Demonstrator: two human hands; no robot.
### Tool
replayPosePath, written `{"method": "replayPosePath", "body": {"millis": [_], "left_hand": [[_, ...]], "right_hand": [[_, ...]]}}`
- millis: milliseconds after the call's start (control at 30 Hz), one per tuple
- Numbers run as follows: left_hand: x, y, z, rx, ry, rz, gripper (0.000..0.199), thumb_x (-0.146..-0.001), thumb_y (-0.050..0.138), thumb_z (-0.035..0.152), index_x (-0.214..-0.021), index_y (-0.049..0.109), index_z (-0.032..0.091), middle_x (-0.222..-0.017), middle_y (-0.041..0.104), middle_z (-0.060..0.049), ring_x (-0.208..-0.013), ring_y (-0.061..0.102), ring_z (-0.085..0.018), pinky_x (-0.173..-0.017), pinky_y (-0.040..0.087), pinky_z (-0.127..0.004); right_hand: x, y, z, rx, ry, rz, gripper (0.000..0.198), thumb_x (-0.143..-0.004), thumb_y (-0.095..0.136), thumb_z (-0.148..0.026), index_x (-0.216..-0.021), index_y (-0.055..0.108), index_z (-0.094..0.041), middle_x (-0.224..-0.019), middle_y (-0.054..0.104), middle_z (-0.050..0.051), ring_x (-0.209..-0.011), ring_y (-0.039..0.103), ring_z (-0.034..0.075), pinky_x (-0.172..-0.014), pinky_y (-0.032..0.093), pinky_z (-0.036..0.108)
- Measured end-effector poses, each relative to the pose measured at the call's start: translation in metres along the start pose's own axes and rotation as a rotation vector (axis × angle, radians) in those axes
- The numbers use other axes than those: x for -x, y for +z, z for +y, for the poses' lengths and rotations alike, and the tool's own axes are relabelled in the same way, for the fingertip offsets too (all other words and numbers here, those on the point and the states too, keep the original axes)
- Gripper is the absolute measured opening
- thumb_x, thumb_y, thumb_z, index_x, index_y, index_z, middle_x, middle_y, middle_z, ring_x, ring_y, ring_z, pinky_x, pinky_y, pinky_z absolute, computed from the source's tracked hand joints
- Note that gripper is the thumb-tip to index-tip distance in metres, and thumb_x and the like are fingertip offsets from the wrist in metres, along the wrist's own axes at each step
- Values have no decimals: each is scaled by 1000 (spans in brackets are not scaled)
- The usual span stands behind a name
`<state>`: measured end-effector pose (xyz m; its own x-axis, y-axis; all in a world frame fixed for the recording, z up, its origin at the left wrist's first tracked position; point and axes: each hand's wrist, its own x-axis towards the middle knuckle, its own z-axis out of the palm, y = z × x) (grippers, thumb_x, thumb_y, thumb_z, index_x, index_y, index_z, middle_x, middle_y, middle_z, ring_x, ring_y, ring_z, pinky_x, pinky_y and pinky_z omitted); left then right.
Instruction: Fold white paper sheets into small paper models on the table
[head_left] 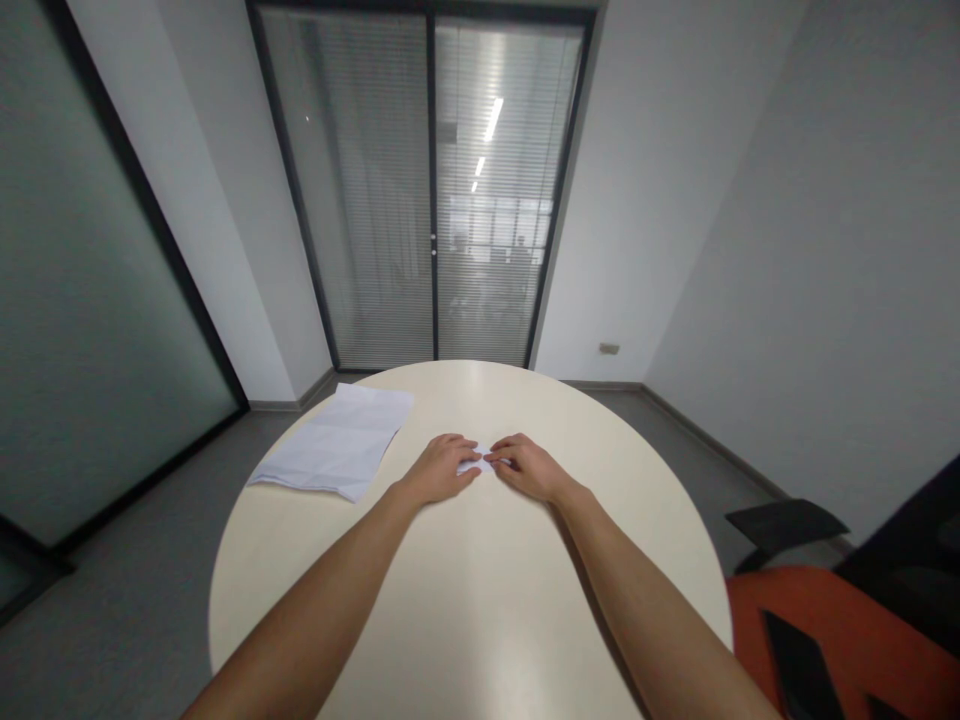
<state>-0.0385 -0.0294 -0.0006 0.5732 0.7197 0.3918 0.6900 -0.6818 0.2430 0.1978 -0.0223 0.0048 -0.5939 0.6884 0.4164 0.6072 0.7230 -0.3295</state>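
A small piece of white paper [469, 465], apparently folded, lies on the table between my two hands. My left hand [442, 468] holds its left side, thumb at the near edge and fingers over the top. From the right, my right hand [527, 466] grips the other side with bent fingers and thumb. The fingertips of both hands almost meet over the paper. Most of the paper is hidden under the fingers, so its exact shape cannot be made out.
The round cream table [480, 600] carries a stack of white paper sheets [337, 440] at its far left. An orange chair [840, 630] with black armrests stands at the right. Beyond the table are a glass partition with blinds [375, 200] and white walls.
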Motion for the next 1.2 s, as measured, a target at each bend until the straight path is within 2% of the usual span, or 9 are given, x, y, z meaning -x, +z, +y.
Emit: {"method": "replayPosePath", "body": {"millis": [200,333,533,733,967,1033,1100,1200], "left_hand": [[0,-1,2,18,-15,-10,28,-94,62,34,-118,73,25,-134,67,-5,-126,57,-27,-114,39,-45],[0,-1,4,29,-39,-29,29,-94,61,32,-120,71,21,-141,63,-7,-133,52,-29,-115,39,-46],[0,-2,6,36,-54,-39,30,-93,62,30,-121,68,20,-139,63,-10,-132,54,-28,-114,40,-46],[0,-3,5,8,-51,-47,30,-93,62,31,-120,69,20,-138,64,-9,-130,54,-29,-114,39,-46],[2,-4,5,7,-54,-51,31,-94,62,32,-122,69,20,-138,64,-9,-130,54,-28,-114,39,-45],[2,-4,4,9,-49,-49,31,-94,61,32,-122,69,21,-138,64,-9,-130,54,-28,-114,39,-45],[2,-3,2,6,-46,-55,31,-94,61,33,-122,70,21,-139,64,-9,-130,54,-28,-115,38,-45],[2,-3,0,3,-40,-60,32,-95,60,34,-123,70,22,-139,64,-8,-131,54,-28,-115,38,-46]], "right_hand": [[-1,2,0,14,12,14,22,-93,60,-24,-107,77,-22,-108,75,7,-104,65,23,-98,47,36],[-1,5,2,28,32,26,25,-92,62,-26,-112,76,-21,-114,74,9,-109,64,24,-101,47,38],[0,4,13,-2,75,10,24,-93,64,-33,-109,79,-25,-119,72,10,-114,62,26,-102,47,40],[4,-7,24,-85,120,-30,21,-90,67,-34,-100,82,-25,-117,73,11,-110,65,26,-91,52,36],[13,-20,40,-152,186,-104,25,-89,67,-39,-96,83,-22,-125,70,13,-90,70,22,-80,54,32],[14,-21,40,-151,186,-95,23,-88,68,-37,-94,83,-22,-125,70,13,-91,70,22,-79,55,32],[13,-21,36,-124,167,-62,19,-85,70,-31,-95,83,-23,-122,71,11,-99,69,24,-83,55,33],[11,-20,26,-61,129,2,26,-83,70,-24,-106,81,-25,-121,72,10,-112,65,26,-97,52,37]]}}
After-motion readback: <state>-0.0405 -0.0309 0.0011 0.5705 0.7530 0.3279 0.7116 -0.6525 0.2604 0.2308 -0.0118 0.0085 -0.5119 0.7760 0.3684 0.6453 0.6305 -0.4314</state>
